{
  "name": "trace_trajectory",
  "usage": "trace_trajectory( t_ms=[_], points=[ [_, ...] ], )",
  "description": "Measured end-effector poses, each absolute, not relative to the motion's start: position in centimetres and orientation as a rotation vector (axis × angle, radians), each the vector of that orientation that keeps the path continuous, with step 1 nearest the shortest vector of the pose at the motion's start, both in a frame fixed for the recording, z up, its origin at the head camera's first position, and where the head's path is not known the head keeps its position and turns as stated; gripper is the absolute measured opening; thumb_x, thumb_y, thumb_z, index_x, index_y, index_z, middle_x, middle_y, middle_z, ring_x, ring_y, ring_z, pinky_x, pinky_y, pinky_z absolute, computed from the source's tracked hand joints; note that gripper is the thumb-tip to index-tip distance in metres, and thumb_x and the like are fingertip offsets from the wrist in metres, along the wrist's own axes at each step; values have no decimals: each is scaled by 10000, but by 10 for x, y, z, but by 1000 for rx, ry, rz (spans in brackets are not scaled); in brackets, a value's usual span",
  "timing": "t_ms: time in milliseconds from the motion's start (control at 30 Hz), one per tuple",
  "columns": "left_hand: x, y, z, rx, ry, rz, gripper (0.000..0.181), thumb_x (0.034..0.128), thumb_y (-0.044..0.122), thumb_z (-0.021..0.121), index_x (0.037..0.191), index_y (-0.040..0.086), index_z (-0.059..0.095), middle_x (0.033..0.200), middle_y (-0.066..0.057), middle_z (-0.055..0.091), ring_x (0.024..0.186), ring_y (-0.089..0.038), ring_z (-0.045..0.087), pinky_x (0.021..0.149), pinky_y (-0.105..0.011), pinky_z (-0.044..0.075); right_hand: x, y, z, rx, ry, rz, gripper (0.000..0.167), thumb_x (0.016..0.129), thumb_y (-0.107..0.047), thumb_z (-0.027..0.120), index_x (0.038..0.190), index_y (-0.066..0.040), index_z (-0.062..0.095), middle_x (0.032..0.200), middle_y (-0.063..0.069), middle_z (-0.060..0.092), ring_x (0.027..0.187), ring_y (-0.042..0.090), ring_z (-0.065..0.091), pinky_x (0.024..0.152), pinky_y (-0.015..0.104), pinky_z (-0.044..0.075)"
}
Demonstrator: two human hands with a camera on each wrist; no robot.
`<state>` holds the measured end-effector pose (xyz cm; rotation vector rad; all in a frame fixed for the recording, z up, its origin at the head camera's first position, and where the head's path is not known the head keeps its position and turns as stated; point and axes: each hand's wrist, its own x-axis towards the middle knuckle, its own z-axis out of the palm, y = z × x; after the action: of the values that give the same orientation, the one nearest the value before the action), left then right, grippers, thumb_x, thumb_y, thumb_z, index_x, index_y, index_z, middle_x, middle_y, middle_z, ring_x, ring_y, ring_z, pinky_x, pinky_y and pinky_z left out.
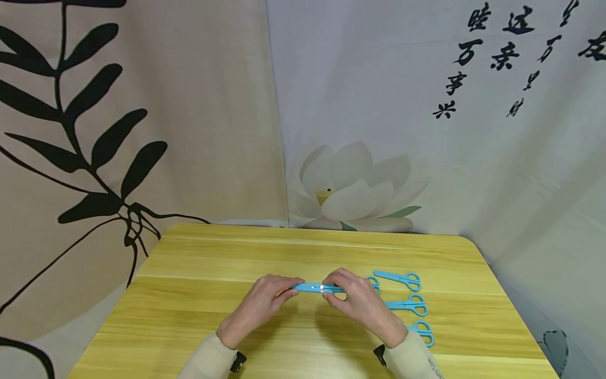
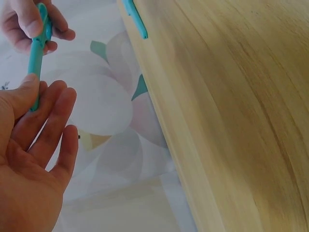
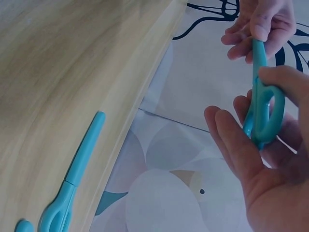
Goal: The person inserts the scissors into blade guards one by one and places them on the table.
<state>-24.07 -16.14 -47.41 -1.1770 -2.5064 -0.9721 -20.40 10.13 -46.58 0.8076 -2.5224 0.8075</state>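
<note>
Both hands hold one pair of light blue scissors (image 1: 310, 287) level above the table, its blades inside a blue cover. My left hand (image 1: 262, 301) pinches the covered tip between thumb and fingers; in the left wrist view its other fingers (image 2: 50, 125) are spread. My right hand (image 1: 362, 303) grips the scissors near the handles, the thumb on top. The finger loops (image 3: 274, 116) show in the right wrist view, partly in front of the fingers.
Three more blue scissors lie on the wooden table (image 1: 199, 326) at the right: one at the back (image 1: 396, 277), one in the middle (image 1: 411, 305), one nearer (image 1: 423, 332), partly hidden by my right arm. A printed cloth (image 1: 227, 131) hangs behind the table.
</note>
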Motion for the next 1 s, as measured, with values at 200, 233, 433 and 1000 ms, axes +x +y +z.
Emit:
trace_trajectory(
  t_ms=[200, 233, 433, 1000],
  points=[
    [-240, -162, -475, -1188, -2504, -970, 267, 980, 162, 718, 1243, 134, 760, 1135, 33, 773, 967, -99, 719, 844, -383, 597, -203, 101, -465, 808, -2532, 804, 167, 894, -148, 837, 1027, -133, 737, 1054, -43, 703, 906, 122, 711, 761, 305, 612],
    [-240, -162, -475, -1193, -2501, -967, 266, 981, 163, 716, 1242, 131, 760, 1133, 32, 773, 967, -102, 720, 845, -385, 598, -203, 101, -466, 810, -2533, 799, 164, 896, -148, 835, 1027, -131, 738, 1053, -41, 704, 904, 124, 711, 760, 303, 611],
    [-241, -163, -475, -1215, -2486, -952, 264, 979, 145, 716, 1238, 118, 760, 1122, 28, 775, 967, -114, 725, 848, -390, 601, -204, 99, -466, 815, -2534, 786, 161, 889, -141, 840, 1014, -123, 741, 1041, -30, 707, 892, 130, 714, 749, 294, 609],
    [-242, -164, -477, -1247, -2443, -946, 253, 976, 127, 717, 1218, 71, 762, 1095, 15, 779, 967, -144, 724, 853, -399, 605, -204, 98, -468, 836, -2486, 737, 176, 871, -135, 856, 1005, -121, 743, 1027, -24, 707, 871, 130, 722, 709, 276, 606]
  ],
)
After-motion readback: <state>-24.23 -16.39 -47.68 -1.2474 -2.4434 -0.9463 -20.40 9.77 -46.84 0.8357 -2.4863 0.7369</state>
